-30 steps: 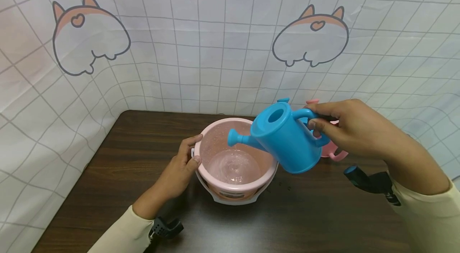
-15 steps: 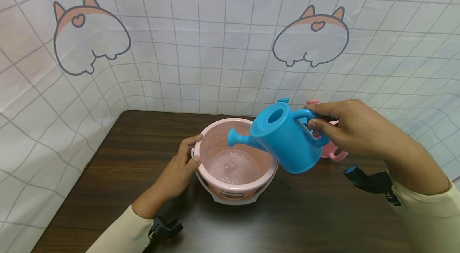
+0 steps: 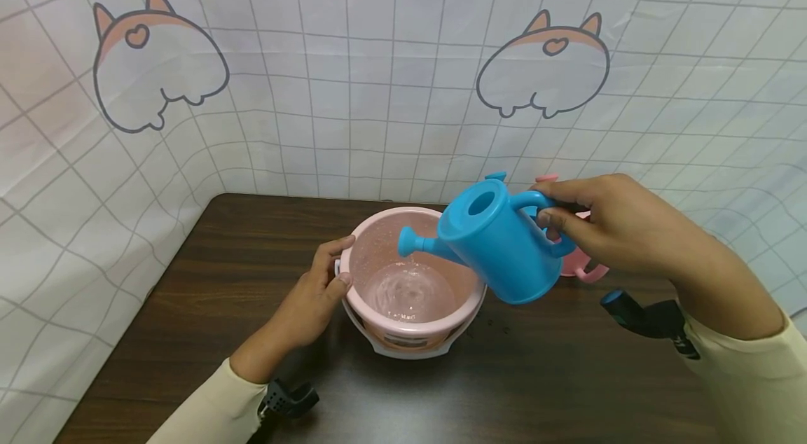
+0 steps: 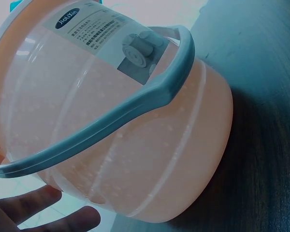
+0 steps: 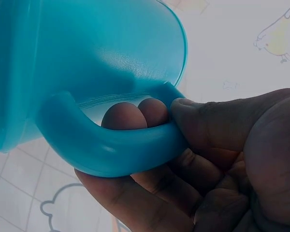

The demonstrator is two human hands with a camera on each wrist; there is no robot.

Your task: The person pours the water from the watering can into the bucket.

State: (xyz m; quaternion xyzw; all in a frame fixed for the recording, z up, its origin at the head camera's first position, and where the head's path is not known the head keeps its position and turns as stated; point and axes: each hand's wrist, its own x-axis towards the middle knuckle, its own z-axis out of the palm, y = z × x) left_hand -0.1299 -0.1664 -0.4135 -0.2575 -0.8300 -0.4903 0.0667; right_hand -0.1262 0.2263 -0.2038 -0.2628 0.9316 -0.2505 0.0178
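My right hand (image 3: 605, 220) grips the handle of a blue watering can (image 3: 504, 248), fingers curled through the loop and thumb pressed on it, as the right wrist view shows. Tipped to the left, the can has its rose head over a pink bucket (image 3: 359, 311). Water (image 3: 410, 293) in the bucket is rippling under the spout. At the bucket's left side, my left hand (image 3: 309, 307) holds the rim, thumb and forefinger on its edge. In the left wrist view, the bucket's pale handle (image 4: 135, 106) hangs down across its labelled wall.
Behind the blue can stands a pink watering can (image 3: 576, 262), partly hidden by my right hand. A further blue piece (image 3: 496, 176) shows above the can. Water drops (image 3: 498, 325) lie on the dark wooden table (image 3: 536, 388). A printed cloth wall (image 3: 378, 80) closes off the back.
The ripples on the water in the bucket shift from frame to frame. Both hands, the blue watering can and the bucket stay practically in place.
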